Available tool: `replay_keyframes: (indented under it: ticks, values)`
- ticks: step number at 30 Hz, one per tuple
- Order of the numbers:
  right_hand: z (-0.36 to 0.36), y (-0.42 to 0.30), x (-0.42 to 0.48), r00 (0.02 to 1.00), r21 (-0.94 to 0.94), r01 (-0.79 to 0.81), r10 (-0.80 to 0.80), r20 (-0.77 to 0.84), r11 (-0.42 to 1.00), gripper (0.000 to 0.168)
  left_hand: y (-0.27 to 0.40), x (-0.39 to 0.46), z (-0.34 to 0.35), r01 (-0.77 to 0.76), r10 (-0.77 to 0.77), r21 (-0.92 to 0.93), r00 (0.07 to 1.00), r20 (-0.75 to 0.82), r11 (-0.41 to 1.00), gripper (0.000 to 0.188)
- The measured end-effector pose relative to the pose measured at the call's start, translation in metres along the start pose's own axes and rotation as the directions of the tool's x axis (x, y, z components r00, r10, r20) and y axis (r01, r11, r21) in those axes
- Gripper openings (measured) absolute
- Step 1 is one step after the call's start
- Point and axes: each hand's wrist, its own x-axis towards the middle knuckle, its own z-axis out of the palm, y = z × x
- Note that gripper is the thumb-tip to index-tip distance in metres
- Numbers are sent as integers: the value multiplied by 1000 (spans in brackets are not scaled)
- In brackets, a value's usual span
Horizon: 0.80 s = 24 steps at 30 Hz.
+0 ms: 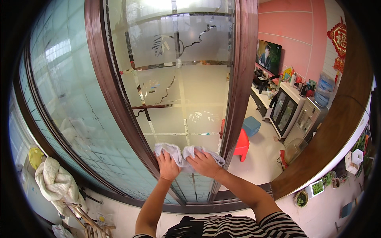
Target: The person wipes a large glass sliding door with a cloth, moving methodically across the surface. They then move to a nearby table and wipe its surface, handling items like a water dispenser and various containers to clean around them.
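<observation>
Both of my hands press a pale grey cloth (172,148) against the frosted glass pane (199,89) of a sliding door. My left hand (167,166) lies on the cloth's left part, close to the brown door frame (119,104). On the right part of the cloth, my right hand (205,163) rests with its fingers spread, near the opposite upright (238,74). The cloth bunches between the two hands; whether it is one piece or two I cannot tell. Clear lines and a branch pattern run across the pane above.
Through the opening at right stand a red plastic stool (242,145), a blue-grey stool (251,126), a glass-doored cabinet (284,110) and a water dispenser (306,119). Potted plants (301,198) line the lower right. At left, a rolled cream quilt (56,181) lies over a wooden rack (86,217).
</observation>
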Motion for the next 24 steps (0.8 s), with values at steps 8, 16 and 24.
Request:
replay_keyframes:
  ticks: [8,16,24]
  values:
    - [-36,11,-2,997,9,20,-20,70,1000,41,60,-6,-25,126,-151,-228,984,-96,965,67]
    - [-119,70,94,956,-18,-215,206,-206,977,39,64,158,-106,-49,-21,-186,933,-360,981,60]
    - [-186,121,161,818,-154,-361,234,-526,920,51,80,287,-180,-225,176,-8,783,-597,974,54]
